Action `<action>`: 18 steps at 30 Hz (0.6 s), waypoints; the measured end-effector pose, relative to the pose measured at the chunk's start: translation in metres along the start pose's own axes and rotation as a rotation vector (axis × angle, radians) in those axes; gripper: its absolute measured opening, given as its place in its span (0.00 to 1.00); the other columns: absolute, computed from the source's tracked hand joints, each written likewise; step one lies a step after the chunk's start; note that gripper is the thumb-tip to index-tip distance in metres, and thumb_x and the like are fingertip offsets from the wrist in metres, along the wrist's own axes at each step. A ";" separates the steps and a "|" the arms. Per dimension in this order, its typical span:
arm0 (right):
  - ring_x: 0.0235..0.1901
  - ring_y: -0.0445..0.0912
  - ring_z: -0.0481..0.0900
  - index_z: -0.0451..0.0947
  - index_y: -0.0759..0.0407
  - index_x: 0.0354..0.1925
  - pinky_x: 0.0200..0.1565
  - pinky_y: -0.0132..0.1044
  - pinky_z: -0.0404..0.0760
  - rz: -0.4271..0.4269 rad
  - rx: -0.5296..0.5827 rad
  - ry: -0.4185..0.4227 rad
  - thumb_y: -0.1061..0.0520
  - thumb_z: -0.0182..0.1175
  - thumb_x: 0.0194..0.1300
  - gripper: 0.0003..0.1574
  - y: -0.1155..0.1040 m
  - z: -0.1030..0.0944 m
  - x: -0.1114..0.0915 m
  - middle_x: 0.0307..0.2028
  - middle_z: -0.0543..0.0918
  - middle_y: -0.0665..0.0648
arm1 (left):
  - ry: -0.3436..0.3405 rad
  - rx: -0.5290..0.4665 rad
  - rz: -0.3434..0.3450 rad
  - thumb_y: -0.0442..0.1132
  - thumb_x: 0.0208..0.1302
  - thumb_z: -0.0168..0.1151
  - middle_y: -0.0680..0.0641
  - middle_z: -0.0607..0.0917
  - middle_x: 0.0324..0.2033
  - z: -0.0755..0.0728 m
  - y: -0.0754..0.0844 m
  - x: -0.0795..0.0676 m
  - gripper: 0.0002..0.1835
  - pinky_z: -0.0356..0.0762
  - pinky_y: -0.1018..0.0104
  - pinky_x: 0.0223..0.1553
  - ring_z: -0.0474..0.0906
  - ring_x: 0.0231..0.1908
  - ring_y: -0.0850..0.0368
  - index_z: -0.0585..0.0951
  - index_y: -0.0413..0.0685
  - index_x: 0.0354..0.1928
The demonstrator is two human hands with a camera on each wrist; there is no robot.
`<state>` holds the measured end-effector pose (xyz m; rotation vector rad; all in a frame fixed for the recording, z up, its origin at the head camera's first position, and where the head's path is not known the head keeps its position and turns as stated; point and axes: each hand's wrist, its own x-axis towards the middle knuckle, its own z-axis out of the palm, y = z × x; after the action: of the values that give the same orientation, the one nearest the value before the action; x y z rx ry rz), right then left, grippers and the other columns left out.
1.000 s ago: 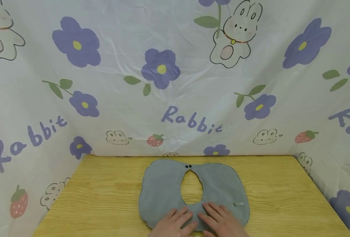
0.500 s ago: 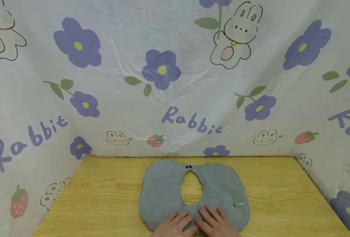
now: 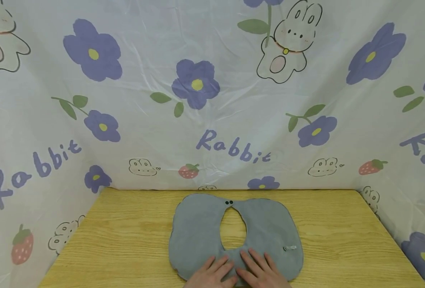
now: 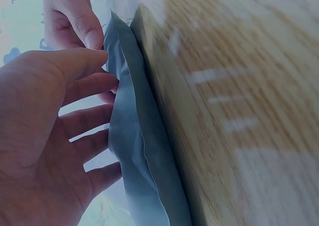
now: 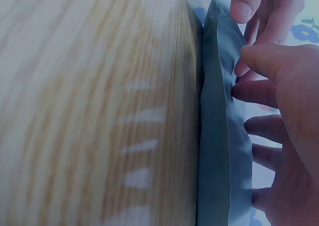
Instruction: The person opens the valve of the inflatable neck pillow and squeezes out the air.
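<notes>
A flat grey neck pillow (image 3: 194,228) lies on the table, with an oval opening in its middle. Two dark snaps (image 3: 228,202) meet at its far edge, and a small clear tab or valve (image 3: 289,248) shows on its right lobe. My left hand (image 3: 210,274) rests on the near part of the pillow, fingers spread. Beside it my right hand (image 3: 262,274) lies likewise, fingertips pointing toward the opening. Both wrist views show the pillow side-on as a thin, slightly puffed layer (image 4: 132,151), with fingertips (image 5: 254,127) touching its top.
The wooden table (image 3: 126,232) extends to both sides of the pillow and behind it. A white curtain (image 3: 212,120) printed with rabbits, purple flowers and strawberries hangs at the back and along both sides.
My right hand has slid a little left, closer to my left hand, which has barely shifted. The pillow stays in place, and the last half second shows almost no motion.
</notes>
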<state>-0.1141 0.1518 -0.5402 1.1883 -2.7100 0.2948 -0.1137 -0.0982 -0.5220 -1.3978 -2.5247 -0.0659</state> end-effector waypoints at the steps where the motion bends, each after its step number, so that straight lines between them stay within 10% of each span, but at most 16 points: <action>1: 0.66 0.56 0.73 0.80 0.44 0.62 0.52 0.62 0.79 0.000 0.006 -0.001 0.29 0.47 0.76 0.33 0.000 0.000 0.000 0.68 0.75 0.57 | 0.000 -0.006 -0.001 0.57 0.76 0.55 0.49 0.82 0.59 0.000 0.000 0.000 0.17 0.82 0.56 0.51 0.78 0.61 0.53 0.85 0.61 0.56; 12: 0.67 0.60 0.72 0.82 0.48 0.60 0.53 0.67 0.77 0.011 0.124 -0.009 0.40 0.52 0.80 0.23 0.009 -0.017 0.017 0.68 0.75 0.62 | -0.133 -0.180 -0.111 0.51 0.77 0.59 0.46 0.78 0.64 -0.027 -0.021 0.018 0.18 0.78 0.49 0.58 0.73 0.66 0.47 0.83 0.56 0.62; 18: 0.69 0.60 0.69 0.82 0.54 0.59 0.61 0.68 0.70 0.025 0.181 0.004 0.47 0.58 0.77 0.20 0.029 -0.041 0.044 0.69 0.73 0.64 | -0.053 -0.212 -0.285 0.47 0.74 0.64 0.43 0.77 0.65 -0.040 -0.050 0.034 0.21 0.75 0.50 0.62 0.74 0.65 0.46 0.81 0.51 0.65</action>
<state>-0.1621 0.1500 -0.4941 1.1962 -2.7447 0.5562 -0.1642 -0.1035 -0.4710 -1.1080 -2.8127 -0.3635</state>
